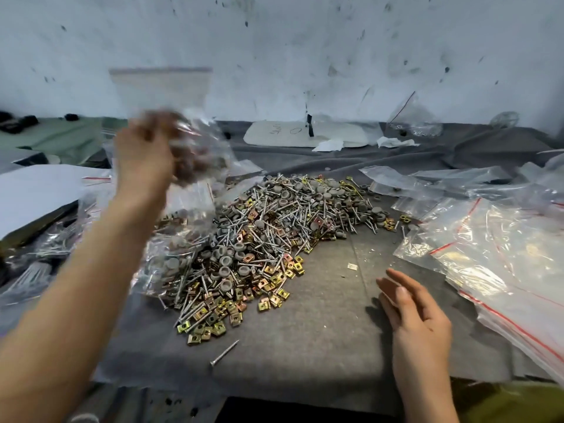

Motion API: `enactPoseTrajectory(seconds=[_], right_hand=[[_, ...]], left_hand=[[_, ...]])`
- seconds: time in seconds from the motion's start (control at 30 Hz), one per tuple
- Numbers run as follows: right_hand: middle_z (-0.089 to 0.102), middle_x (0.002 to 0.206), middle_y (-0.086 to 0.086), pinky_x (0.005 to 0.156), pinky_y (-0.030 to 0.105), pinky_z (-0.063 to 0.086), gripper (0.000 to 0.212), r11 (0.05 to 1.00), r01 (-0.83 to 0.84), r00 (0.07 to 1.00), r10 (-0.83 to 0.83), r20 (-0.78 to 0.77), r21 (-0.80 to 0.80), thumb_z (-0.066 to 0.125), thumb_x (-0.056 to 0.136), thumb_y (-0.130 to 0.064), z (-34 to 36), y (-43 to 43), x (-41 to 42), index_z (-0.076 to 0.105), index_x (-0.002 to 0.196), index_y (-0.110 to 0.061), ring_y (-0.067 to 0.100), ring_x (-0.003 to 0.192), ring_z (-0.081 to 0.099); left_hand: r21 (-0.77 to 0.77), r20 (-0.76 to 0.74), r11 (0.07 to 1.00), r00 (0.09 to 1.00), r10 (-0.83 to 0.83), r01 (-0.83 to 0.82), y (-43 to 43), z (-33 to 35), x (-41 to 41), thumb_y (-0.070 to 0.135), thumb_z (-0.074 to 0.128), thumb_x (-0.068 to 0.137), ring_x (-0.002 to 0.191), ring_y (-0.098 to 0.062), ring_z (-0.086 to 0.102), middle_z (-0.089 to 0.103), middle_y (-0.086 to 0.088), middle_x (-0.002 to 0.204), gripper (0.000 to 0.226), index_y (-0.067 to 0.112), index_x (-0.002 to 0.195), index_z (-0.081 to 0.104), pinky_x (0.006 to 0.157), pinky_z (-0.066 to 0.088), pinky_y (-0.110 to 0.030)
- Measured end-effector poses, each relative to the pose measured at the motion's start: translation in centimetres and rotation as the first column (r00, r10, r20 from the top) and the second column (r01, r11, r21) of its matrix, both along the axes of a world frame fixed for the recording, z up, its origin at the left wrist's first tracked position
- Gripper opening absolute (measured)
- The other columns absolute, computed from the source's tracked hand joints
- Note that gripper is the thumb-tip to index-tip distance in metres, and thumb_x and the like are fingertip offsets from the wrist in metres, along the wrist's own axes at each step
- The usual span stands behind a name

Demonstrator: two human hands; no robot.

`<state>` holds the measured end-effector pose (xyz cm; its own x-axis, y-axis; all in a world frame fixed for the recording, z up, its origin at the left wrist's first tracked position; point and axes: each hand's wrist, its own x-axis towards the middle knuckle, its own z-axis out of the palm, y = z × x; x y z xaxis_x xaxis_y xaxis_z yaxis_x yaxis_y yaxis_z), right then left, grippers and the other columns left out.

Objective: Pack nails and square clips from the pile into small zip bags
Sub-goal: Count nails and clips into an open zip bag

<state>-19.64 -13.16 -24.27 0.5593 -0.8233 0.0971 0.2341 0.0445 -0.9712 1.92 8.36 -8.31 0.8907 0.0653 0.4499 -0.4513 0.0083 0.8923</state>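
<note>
The pile (259, 239) lies in the middle of the grey cloth (320, 346) in front of you. It is a heap of nails (274, 209) mixed with brass-coloured square clips (213, 319) and grey round caps (225, 261), and the clips are thickest along its near edge. One loose nail (224, 353) lies apart from it, nearer to you. Your left hand (143, 154) is raised above the pile's far left side, fingers curled on a small zip bag (161, 90). Both are blurred, so the exact grip and the bag's contents are hard to read. Your right hand (418, 322) is just right of the pile over bare cloth, fingers straight and slightly spread, holding nothing. To your right is a stack of empty bags (503, 254) with red zip lines. At your far left lie filled bags (45, 254) showing nails through the plastic. A white card (305, 134) lies at the back, below the marked wall (305, 41).
</note>
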Motion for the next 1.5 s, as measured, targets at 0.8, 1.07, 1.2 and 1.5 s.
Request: enactPoseTrajectory(seconds=[0.8,1.07,1.2,1.5], right_hand=[[0.044,0.142,0.011,0.110,0.046,0.027,0.033,0.574,-0.588,0.299,-0.501,-0.812,-0.570,0.040,0.098,-0.033,2.7,-11.1,1.9,0.057,0.125,-0.022,0.033,0.132,0.037],[0.073,0.100,0.009,0.080,0.037,0.050,0.018,0.179,0.168,0.786,-0.618,0.022,-0.969,0.064,0.086,-0.004,3.7,-8.1,1.0,0.073,0.102,-0.005,0.030,0.090,0.066],[0.070,0.105,0.009,0.082,0.037,0.044,0.025,0.294,0.089,0.806,-0.582,-0.104,-0.951,0.069,0.083,-0.009,3.4,-8.3,1.6,0.068,0.108,-0.010,0.034,0.096,0.060],[0.066,0.107,0.004,0.068,0.032,0.039,0.021,0.616,-0.363,0.481,-0.519,-0.707,-0.699,0.066,0.085,-0.038,3.0,-10.1,1.4,0.068,0.100,-0.024,0.029,0.103,0.057]], left_hand=[[0.296,-0.178,0.826,0.877,-0.446,0.480,-14.2,-15.7,-11.3,0.000,0.054,0.089,0.097,-0.016,0.063,0.064,0.003,0.102,0.055,0.044,0.121,0.049,0.092,0.051,-0.043],[0.273,-0.186,0.794,0.840,-0.510,0.543,-14.1,-15.7,-11.8,0.001,0.052,0.091,0.086,-0.015,0.066,0.066,0.005,0.093,0.040,0.031,0.116,0.057,0.084,0.054,-0.044],[0.277,-0.219,0.771,0.819,-0.531,0.574,-14.1,-15.5,-12.0,0.002,0.051,0.092,0.085,-0.016,0.065,0.064,0.004,0.094,0.039,0.036,0.113,0.055,0.082,0.055,-0.043],[0.322,-0.218,0.749,0.815,-0.537,0.579,-14.1,-15.4,-12.0,0.004,0.049,0.093,0.085,-0.015,0.066,0.063,0.008,0.093,0.041,0.036,0.118,0.052,0.083,0.054,-0.041]])
